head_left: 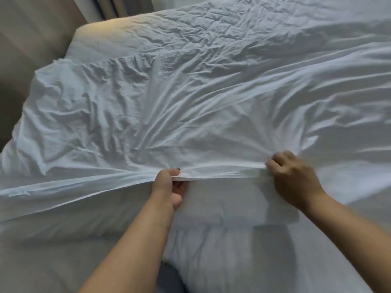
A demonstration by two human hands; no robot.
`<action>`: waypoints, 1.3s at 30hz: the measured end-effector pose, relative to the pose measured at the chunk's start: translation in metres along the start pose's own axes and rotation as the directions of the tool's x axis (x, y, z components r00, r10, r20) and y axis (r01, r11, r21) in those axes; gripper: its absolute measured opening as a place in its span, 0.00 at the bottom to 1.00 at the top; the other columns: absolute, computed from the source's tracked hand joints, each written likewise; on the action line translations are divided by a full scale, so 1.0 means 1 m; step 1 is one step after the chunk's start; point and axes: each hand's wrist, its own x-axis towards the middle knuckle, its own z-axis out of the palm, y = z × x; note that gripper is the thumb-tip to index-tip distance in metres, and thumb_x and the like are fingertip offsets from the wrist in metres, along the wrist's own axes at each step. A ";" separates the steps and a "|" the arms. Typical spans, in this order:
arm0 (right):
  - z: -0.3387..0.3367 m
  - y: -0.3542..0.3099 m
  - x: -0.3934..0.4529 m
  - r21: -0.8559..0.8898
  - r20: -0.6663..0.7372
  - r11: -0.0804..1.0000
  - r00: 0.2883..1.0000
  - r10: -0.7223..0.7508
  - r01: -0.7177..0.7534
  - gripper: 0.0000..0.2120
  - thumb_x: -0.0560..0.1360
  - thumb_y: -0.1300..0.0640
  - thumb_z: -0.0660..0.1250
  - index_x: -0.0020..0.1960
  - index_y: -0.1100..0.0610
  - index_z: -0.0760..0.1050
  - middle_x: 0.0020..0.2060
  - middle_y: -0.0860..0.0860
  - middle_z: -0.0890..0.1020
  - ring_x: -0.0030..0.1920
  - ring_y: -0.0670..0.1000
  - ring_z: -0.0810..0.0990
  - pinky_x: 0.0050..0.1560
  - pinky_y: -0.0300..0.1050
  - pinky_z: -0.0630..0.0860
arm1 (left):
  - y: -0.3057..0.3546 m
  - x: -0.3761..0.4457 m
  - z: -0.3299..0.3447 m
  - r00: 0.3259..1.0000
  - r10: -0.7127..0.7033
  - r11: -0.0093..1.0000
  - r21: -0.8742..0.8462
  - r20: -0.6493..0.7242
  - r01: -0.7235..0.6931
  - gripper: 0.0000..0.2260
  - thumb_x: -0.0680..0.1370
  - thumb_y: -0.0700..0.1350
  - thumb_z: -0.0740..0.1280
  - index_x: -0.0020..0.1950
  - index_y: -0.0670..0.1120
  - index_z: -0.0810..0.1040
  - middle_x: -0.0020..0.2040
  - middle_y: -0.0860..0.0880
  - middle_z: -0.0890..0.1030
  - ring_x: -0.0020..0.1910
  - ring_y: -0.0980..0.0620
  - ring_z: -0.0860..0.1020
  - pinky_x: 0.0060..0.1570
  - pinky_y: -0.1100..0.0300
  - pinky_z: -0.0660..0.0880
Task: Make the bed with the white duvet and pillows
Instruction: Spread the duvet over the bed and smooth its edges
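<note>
Light was dim and cool, and a warm yellowish patch glowed on the far bed [110, 28] corner at upper left. Soft shadows sat under the forearms. The picture was slightly blurred, bending at its wide-angle edges.

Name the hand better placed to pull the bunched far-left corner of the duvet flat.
Left. The left hand already pinches the duvet edge on the side nearer that rumpled corner; the right hand holds the same edge farther right.
</note>
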 end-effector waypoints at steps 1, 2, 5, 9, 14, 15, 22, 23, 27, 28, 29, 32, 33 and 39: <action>-0.009 -0.001 -0.007 0.000 -0.018 0.999 0.999 -0.035 0.035 0.09 0.59 0.72 0.61 0.34 0.62 0.75 0.33 0.58 0.76 0.33 0.60 0.76 0.25 0.45 0.70 | -0.012 -0.009 0.005 1.000 0.011 1.000 0.016 0.018 -0.012 0.10 0.78 0.30 0.56 0.42 0.40 0.74 0.37 0.44 0.78 0.35 0.48 0.78 0.30 0.59 0.80; -0.020 -0.003 -0.014 0.006 -0.015 0.999 0.999 -0.039 0.039 0.09 0.58 0.72 0.62 0.34 0.62 0.76 0.33 0.58 0.77 0.34 0.60 0.77 0.25 0.44 0.70 | -0.022 -0.018 0.005 0.999 0.031 0.999 0.029 0.022 -0.032 0.11 0.79 0.29 0.55 0.44 0.40 0.74 0.37 0.44 0.79 0.37 0.47 0.78 0.29 0.58 0.80; -0.052 -0.009 -0.037 0.081 0.069 0.995 0.997 0.044 -0.050 0.12 0.52 0.73 0.69 0.34 0.61 0.75 0.32 0.57 0.76 0.33 0.60 0.76 0.27 0.44 0.70 | -0.034 -0.049 0.000 0.991 0.126 0.992 0.019 -0.038 -0.125 0.12 0.79 0.27 0.55 0.51 0.40 0.75 0.37 0.44 0.82 0.35 0.49 0.80 0.30 0.58 0.81; -0.080 -0.011 -0.070 0.153 0.263 0.960 0.946 0.189 -0.234 0.14 0.53 0.66 0.73 0.37 0.60 0.76 0.35 0.57 0.75 0.36 0.61 0.77 0.34 0.47 0.73 | -0.025 -0.079 -0.004 0.961 0.252 0.966 -0.034 -0.113 -0.258 0.13 0.78 0.27 0.61 0.57 0.41 0.76 0.48 0.45 0.81 0.40 0.51 0.81 0.37 0.56 0.82; -0.077 -0.004 -0.096 0.267 0.545 0.677 0.687 0.481 -0.686 0.15 0.76 0.58 0.61 0.61 0.59 0.75 0.59 0.55 0.75 0.60 0.57 0.74 0.57 0.48 0.72 | -0.034 -0.096 0.002 0.968 0.211 0.975 -0.038 -0.132 -0.218 0.08 0.79 0.32 0.63 0.46 0.45 0.73 0.43 0.48 0.79 0.35 0.53 0.81 0.44 0.57 0.82; -0.074 -0.001 -0.095 0.304 0.567 0.580 0.632 0.527 -0.756 0.14 0.77 0.58 0.61 0.61 0.60 0.75 0.59 0.56 0.76 0.59 0.56 0.74 0.57 0.46 0.72 | -0.038 -0.092 0.003 0.975 0.189 0.980 -0.043 -0.113 -0.194 0.07 0.80 0.34 0.63 0.46 0.45 0.74 0.44 0.47 0.79 0.35 0.53 0.81 0.39 0.59 0.82; -0.043 0.051 -0.084 0.554 0.675 -0.333 0.178 0.716 -0.763 0.08 0.76 0.59 0.66 0.54 0.62 0.76 0.41 0.53 0.81 0.42 0.53 0.81 0.49 0.52 0.81 | -0.082 -0.082 0.054 0.987 -0.016 0.993 0.120 0.159 -0.004 0.04 0.80 0.42 0.65 0.47 0.47 0.78 0.41 0.45 0.82 0.43 0.48 0.80 0.54 0.53 0.78; -0.042 0.061 -0.080 0.584 0.696 -0.441 0.141 0.704 -0.682 0.07 0.77 0.61 0.65 0.52 0.63 0.76 0.39 0.54 0.79 0.38 0.52 0.80 0.44 0.48 0.80 | -0.088 -0.083 0.064 0.985 -0.024 0.991 0.135 0.173 0.000 0.04 0.80 0.42 0.65 0.46 0.48 0.78 0.40 0.45 0.81 0.43 0.48 0.80 0.53 0.54 0.77; -0.038 0.118 -0.066 0.592 0.775 -0.680 0.075 0.628 -0.432 0.06 0.79 0.59 0.64 0.54 0.61 0.72 0.46 0.55 0.76 0.42 0.51 0.79 0.44 0.43 0.77 | -0.114 -0.077 0.109 0.984 -0.038 0.990 0.139 0.177 0.013 0.04 0.81 0.42 0.66 0.47 0.46 0.78 0.45 0.45 0.81 0.45 0.48 0.80 0.49 0.54 0.79; -0.036 0.138 -0.064 0.582 0.791 -0.711 0.072 0.608 -0.395 0.11 0.80 0.57 0.64 0.59 0.61 0.71 0.51 0.56 0.76 0.46 0.52 0.79 0.49 0.45 0.77 | -0.123 -0.075 0.122 0.983 -0.041 0.992 0.125 0.177 0.018 0.03 0.81 0.42 0.66 0.48 0.46 0.78 0.46 0.45 0.81 0.46 0.47 0.81 0.51 0.53 0.79; -0.033 0.160 -0.064 0.571 0.806 -0.737 0.075 0.588 -0.363 0.15 0.80 0.56 0.64 0.64 0.61 0.70 0.55 0.56 0.76 0.50 0.53 0.79 0.53 0.46 0.77 | -0.134 -0.074 0.135 0.983 -0.041 0.993 0.114 0.179 0.021 0.03 0.81 0.43 0.66 0.48 0.46 0.78 0.47 0.45 0.82 0.47 0.47 0.81 0.53 0.53 0.79; -0.025 0.226 -0.070 0.572 0.817 -0.789 0.066 0.573 -0.226 0.18 0.79 0.55 0.65 0.67 0.58 0.71 0.60 0.55 0.79 0.52 0.52 0.81 0.49 0.46 0.79 | -0.172 -0.069 0.177 0.983 -0.026 0.995 0.096 0.179 0.009 0.02 0.80 0.44 0.67 0.50 0.47 0.78 0.49 0.46 0.82 0.48 0.47 0.81 0.56 0.51 0.78; -0.024 0.247 -0.072 0.581 0.812 -0.795 0.057 0.581 -0.174 0.16 0.78 0.55 0.66 0.65 0.57 0.72 0.59 0.56 0.80 0.52 0.54 0.81 0.50 0.49 0.81 | -0.187 -0.069 0.190 0.982 -0.030 0.996 0.088 0.188 0.013 0.03 0.80 0.45 0.67 0.51 0.47 0.78 0.49 0.46 0.82 0.49 0.47 0.81 0.56 0.51 0.78; -0.032 0.357 -0.109 0.616 0.777 -0.763 -0.005 0.629 -0.194 0.11 0.77 0.54 0.70 0.55 0.58 0.75 0.48 0.55 0.83 0.46 0.54 0.84 0.42 0.53 0.83 | -0.276 -0.073 0.253 0.993 0.048 0.998 0.023 0.106 -0.051 0.04 0.80 0.44 0.66 0.51 0.44 0.78 0.44 0.45 0.82 0.36 0.51 0.83 0.39 0.57 0.82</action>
